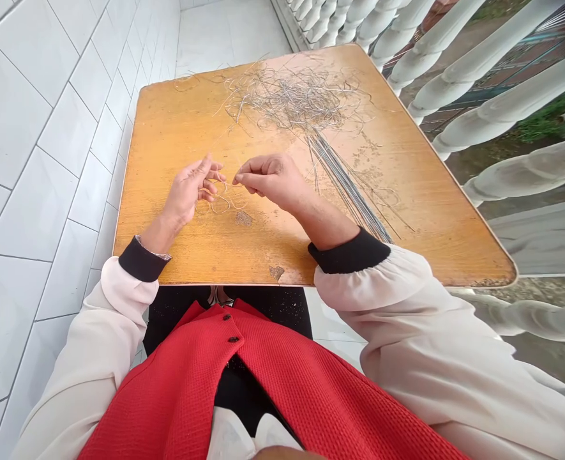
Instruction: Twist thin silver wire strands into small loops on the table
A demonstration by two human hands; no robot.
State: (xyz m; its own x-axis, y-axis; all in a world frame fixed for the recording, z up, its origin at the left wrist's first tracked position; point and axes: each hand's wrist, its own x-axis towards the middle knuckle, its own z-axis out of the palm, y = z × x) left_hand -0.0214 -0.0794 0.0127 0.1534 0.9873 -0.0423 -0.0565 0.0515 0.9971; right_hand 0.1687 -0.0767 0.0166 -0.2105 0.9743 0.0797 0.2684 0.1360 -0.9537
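Note:
Over the near left part of the wooden table, my left hand is half curled, its thumb against the index finger and the other fingers loosely apart. A thin, pale, curly wire runs by these fingers and hangs in loops below them. My right hand is a short way to the right, thumb and fingertips pinched on the wire's other part, which is too fine to follow fully. Beyond it lies a tangled heap of thin wire. A bundle of straight grey wires extends from the heap towards my right forearm.
White wall tiles run close along the left side. A white baluster railing borders the table's right side. Worn patches mark the tabletop near its front edge. Pale floor tiles show behind the table.

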